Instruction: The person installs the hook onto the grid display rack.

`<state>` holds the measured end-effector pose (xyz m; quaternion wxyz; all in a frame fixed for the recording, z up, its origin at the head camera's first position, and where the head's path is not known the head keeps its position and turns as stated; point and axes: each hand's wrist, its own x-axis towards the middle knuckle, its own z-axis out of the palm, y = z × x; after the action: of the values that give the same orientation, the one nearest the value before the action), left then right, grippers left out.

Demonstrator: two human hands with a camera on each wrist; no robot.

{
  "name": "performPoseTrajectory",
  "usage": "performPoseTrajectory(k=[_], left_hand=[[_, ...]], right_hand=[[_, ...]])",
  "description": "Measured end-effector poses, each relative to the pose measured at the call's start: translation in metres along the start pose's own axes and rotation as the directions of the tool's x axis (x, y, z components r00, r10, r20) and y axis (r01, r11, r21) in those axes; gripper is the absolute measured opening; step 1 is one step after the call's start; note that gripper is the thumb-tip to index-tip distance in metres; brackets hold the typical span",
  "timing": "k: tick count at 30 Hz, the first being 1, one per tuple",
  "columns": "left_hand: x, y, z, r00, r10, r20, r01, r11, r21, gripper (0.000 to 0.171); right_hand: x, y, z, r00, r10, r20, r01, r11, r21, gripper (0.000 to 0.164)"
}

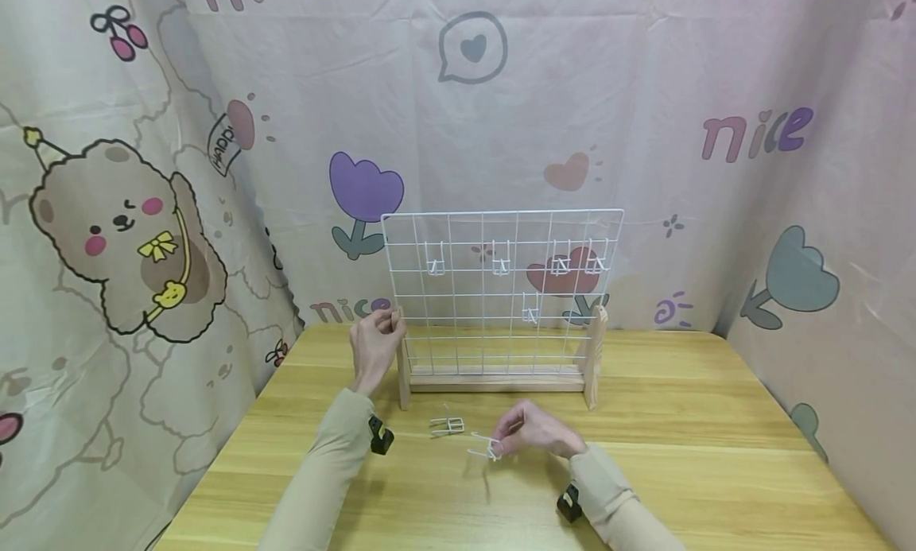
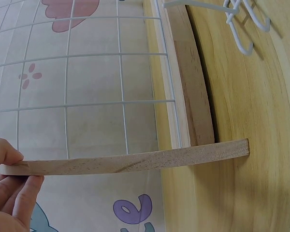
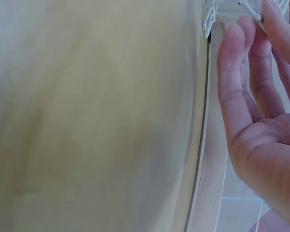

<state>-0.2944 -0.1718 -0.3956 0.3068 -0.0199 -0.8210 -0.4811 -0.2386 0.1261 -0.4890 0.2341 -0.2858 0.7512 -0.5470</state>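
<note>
A white wire grid panel [image 1: 502, 211] stands upright in a wooden base [image 1: 497, 384] with two side posts. At the top of the left wooden post [image 2: 135, 163], my left hand [image 1: 375, 348] pinches the wood between thumb and fingers. My right hand [image 1: 533, 430] holds a white wire hook [image 1: 493, 449] by thumb and fingertips above the table, in front of the base; its two prongs point left. In the right wrist view, only part of that hook [image 3: 251, 9] shows at the top edge. Another loose hook [image 1: 449, 426] lies on the table just left of it.
Several white hooks hang on the grid, most in an upper row, with one lower hook [image 1: 530, 312] right of centre. The wooden table [image 1: 687, 455] extends to both sides. A printed curtain [image 1: 472, 122] hangs close behind the grid.
</note>
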Motion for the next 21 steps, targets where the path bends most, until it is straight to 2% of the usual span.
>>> performPoseTrajectory(k=[6, 17, 21], left_hand=[[0.0, 0.0, 0.0, 1.0, 0.002, 0.002, -0.002, 1.0, -0.007, 0.025], [0.0, -0.001, 0.0, 1.0, -0.002, 0.001, 0.002, 1.0, -0.002, 0.026], [0.0, -0.001, 0.001, 1.0, -0.007, 0.003, 0.007, 1.0, 0.0, 0.025]], right_hand=[[0.0, -0.001, 0.004, 0.998, -0.033, -0.052, 0.035, 0.999, 0.033, 0.02], [0.004, -0.003, 0.009, 0.98, -0.024, -0.196, 0.051, 0.99, 0.13, 0.025], [0.004, -0.006, 0.011, 0.968, 0.002, -0.252, 0.047, 0.981, 0.19, 0.028]])
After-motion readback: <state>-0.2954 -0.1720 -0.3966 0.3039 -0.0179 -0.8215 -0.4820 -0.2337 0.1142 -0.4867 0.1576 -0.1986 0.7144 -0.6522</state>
